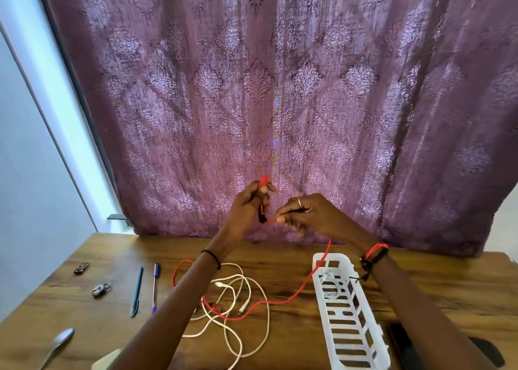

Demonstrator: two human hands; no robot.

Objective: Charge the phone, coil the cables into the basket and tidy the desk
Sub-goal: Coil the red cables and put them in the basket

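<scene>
Both hands are raised above the desk's far edge, in front of the curtain. My left hand grips a small bundle of the red cable, with loops sticking up above the fingers. My right hand pinches the same red cable just right of the left hand. From there the cable drops across the rim of the white slotted basket and runs left over the desk into a loose tangle of white cable. A coiled white cable lies inside the basket. A dark phone lies right of the basket, mostly under my right forearm.
On the wooden desk at left lie two pens, a small padlock, a small dark object and a spoon. A pale object sits at the front edge. A purple curtain hangs behind the desk.
</scene>
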